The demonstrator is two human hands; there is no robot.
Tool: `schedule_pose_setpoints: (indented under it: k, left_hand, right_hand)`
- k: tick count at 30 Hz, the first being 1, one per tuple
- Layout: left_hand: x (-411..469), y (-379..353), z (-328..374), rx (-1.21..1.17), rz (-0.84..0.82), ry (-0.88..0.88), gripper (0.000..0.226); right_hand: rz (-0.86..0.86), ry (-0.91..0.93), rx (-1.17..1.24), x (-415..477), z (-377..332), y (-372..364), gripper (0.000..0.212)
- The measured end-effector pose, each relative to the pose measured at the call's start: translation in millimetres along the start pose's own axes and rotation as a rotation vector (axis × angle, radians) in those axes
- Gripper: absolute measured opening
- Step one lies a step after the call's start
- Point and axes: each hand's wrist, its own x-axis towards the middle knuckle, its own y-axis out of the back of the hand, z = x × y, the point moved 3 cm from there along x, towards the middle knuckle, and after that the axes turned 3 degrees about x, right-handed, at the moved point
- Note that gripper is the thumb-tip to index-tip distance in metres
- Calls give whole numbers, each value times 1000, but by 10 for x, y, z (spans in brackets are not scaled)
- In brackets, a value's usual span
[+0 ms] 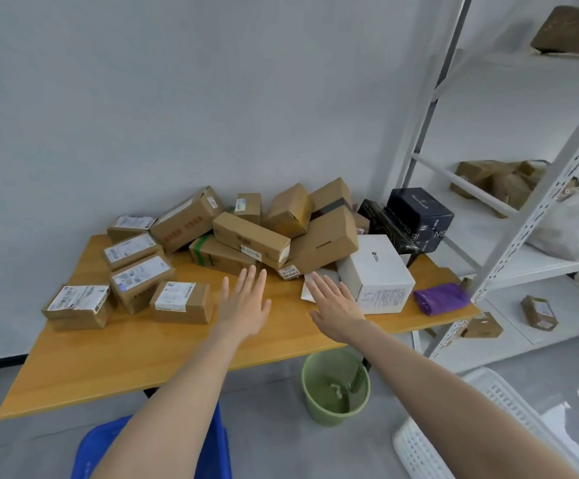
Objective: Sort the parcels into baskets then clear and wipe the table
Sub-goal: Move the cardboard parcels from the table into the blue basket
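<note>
Left hand (245, 305), right hand (336, 302), both flat, long parcel (250, 240), right end nearer

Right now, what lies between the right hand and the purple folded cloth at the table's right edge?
In the head view, a white cardboard box stands between the right hand and the purple folded cloth.

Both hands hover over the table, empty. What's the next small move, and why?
Probably grip the white box with the right hand: it sits beside that hand at the pile's edge, nothing on top, and the hand is empty.
</note>
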Motion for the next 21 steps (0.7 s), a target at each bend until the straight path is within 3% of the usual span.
schedule_pose_setpoints:
  k: [7,15,21]
  left_hand:
    - [546,-67,-164,31,-229,72,61]
    - [1252,108,-370,-137,-131,202,63]
    - [1542,-87,-826,-201,-212,277,68]
  right_hand:
    - [-27,206,-112,983,105,235,60]
    - [-43,295,-128,2038,350,570,63]
    - [-165,328,-86,2714,166,388,66]
